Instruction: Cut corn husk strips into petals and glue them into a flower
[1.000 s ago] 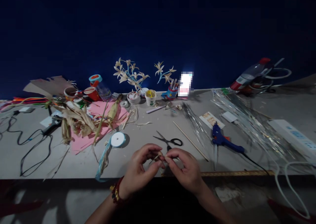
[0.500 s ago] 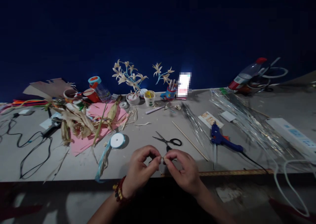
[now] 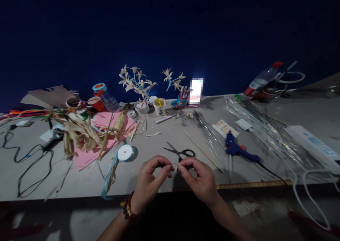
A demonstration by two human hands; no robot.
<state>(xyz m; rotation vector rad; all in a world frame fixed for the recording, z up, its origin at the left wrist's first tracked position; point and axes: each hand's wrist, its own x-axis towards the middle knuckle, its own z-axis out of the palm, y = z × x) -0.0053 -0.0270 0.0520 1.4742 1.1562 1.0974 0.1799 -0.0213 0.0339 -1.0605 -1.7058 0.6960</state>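
Between my two hands, close to the front edge of the table, stretches a short, thin, pale strand (image 3: 175, 164). My left hand (image 3: 154, 175), with a beaded bracelet on its wrist, pinches one end between thumb and fingers. The other end is pinched by my right hand (image 3: 198, 179). What the strand is made of is too small to tell. Just beyond the fingers lie black-handled scissors (image 3: 183, 152) with blades apart, one handle loop partly hidden by my right hand. Left of my left hand is a roll of light blue ribbon (image 3: 125, 152) with its tail hanging loose.
Dried corn husks (image 3: 82, 133) lie over pink paper (image 3: 82, 159) at left. Husk flowers (image 3: 136, 80) stand in a small pot at the back. A blue glue gun (image 3: 239, 149), a wooden stick (image 3: 203, 150) and wires (image 3: 208, 131) lie at right. A lit phone (image 3: 196, 91) stands behind.
My hands have drawn slightly apart, and more of the strand shows between the fingertips. The view has shifted a little; the things on the table lie as before.
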